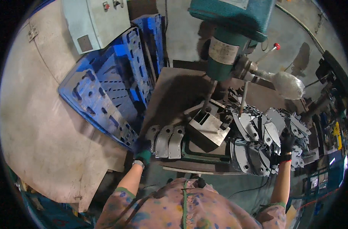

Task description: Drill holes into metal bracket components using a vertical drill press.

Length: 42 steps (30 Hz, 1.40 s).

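My left hand (142, 149), in a dark glove with a green cuff, is at the table's left edge beside curved grey metal plates (163, 142) laid in a row. Its fingers blend into the shadow, so their pose is unclear. On the right, my right hand (286, 143), in a black glove, reaches into a heap of similar metal plates (271, 133). Whether it grips one of them I cannot make out. Between my hands a metal block fixture (209, 129) sits beneath the spindle of a green drill press (221, 57).
Blue plastic pallets (105, 99) lean left of the table (162, 91). Above them hangs a pale control box (99, 23). A lever with a red knob (277, 46) and a plastic-wrapped part (288, 84) jut out right of the drill press. Dark metal shavings (247, 110) lie behind the heap.
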Available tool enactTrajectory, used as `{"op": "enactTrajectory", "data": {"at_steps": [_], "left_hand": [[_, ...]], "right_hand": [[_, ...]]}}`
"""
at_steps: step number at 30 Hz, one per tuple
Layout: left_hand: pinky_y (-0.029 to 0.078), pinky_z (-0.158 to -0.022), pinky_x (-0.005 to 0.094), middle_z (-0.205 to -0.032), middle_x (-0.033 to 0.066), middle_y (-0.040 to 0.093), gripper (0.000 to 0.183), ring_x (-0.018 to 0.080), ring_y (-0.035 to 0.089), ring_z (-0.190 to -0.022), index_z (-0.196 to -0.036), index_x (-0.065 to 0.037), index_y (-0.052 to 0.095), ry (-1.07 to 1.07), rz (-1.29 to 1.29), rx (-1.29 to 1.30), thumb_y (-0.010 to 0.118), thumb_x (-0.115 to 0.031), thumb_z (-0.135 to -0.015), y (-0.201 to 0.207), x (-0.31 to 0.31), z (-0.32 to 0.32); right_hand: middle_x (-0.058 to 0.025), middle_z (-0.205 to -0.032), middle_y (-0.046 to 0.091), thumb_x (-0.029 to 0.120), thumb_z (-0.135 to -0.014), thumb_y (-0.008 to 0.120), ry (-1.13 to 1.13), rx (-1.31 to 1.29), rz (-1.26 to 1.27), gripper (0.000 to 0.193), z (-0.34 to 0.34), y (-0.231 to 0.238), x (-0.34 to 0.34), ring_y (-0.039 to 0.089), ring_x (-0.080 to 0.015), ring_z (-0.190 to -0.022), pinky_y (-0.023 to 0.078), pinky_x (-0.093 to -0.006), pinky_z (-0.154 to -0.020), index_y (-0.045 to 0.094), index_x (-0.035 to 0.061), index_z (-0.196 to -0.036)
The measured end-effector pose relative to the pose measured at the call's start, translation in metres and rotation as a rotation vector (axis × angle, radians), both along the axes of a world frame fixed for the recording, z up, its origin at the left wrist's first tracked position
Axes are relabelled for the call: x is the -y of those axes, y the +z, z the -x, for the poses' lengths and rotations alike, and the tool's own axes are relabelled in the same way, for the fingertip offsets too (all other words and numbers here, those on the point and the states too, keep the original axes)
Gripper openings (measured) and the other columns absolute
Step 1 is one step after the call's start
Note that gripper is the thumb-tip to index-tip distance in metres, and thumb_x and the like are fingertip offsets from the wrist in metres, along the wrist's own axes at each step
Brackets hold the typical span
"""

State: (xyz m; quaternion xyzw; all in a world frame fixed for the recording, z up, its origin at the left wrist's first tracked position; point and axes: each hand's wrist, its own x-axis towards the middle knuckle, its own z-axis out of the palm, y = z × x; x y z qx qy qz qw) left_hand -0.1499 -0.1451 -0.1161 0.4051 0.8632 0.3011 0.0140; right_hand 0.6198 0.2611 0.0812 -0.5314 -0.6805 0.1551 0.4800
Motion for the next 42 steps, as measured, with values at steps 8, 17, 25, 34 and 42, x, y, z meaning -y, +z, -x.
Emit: {"op": "enactTrajectory", "data": {"at_steps": [8, 17, 25, 34, 42], "left_hand": [[0.056, -0.106, 0.0427, -0.146, 0.0184, 0.07, 0.052, 0.0315, 0.068, -0.128, -0.154, -0.006, 0.061, -0.379, -0.361, 1.856, 0.067, -0.03, -0.108, 0.12, -0.062, -0.086], [0.06, -0.102, 0.0406, -0.131, 0.0195, 0.079, 0.049, 0.0329, 0.077, -0.116, -0.146, 0.007, 0.064, -0.717, 0.161, 1.563, 0.07, -0.022, -0.107, 0.162, -0.059, -0.185], [0.063, -0.099, 0.0449, -0.125, 0.0191, 0.079, 0.038, 0.0336, 0.077, -0.109, -0.145, -0.004, 0.069, -0.605, -0.154, 0.912, 0.066, -0.012, -0.108, 0.104, -0.079, -0.167], [0.069, -0.072, 0.0373, -0.104, 0.0135, 0.08, 0.036, 0.0259, 0.078, -0.082, -0.113, -0.002, 0.077, -0.029, -0.301, 1.684, 0.078, -0.038, -0.106, 0.097, -0.148, -0.185], [0.066, -0.067, 0.0343, -0.101, 0.0126, 0.081, 0.041, 0.0242, 0.078, -0.079, -0.112, -0.001, 0.079, 0.012, -0.292, 1.563, 0.08, -0.041, -0.104, 0.107, -0.142, -0.169]], "right_hand": [[-0.0085, -0.089, 0.077, 0.019, -0.106, 0.063, 0.682, 0.284, 0.259, 0.027, 0.199, 0.105, 0.138, 0.073, -0.0175, -0.084, 0.057, -0.0346, -0.072, 0.08, -0.0001, -0.113], [-0.0093, -0.121, 0.079, 0.027, -0.115, 0.063, 0.773, 0.07, 0.543, 0.037, 0.286, 0.079, 0.147, 0.073, -0.02, -0.108, 0.058, -0.0376, -0.096, 0.073, -0.0015, -0.136], [-0.0153, -0.152, 0.067, 0.025, -0.122, 0.042, 0.577, -0.284, -0.338, 0.048, 0.337, 0.334, 0.167, 0.065, -0.0265, -0.136, 0.048, -0.0399, -0.119, 0.057, -0.0016, -0.159], [-0.0228, -0.149, 0.067, -0.01, -0.103, 0.065, 0.582, 0.154, -0.487, 0.063, 0.342, 0.33, 0.169, 0.068, -0.0337, -0.132, 0.051, -0.0462, -0.117, 0.051, 0.0015, -0.163], [-0.0145, -0.107, 0.08, 0.023, -0.119, 0.044, 0.748, 0.087, -0.259, 0.044, 0.361, 0.278, 0.192, 0.077, -0.0243, -0.104, 0.057, -0.04, -0.097, 0.079, -0.0042, -0.123]]}}
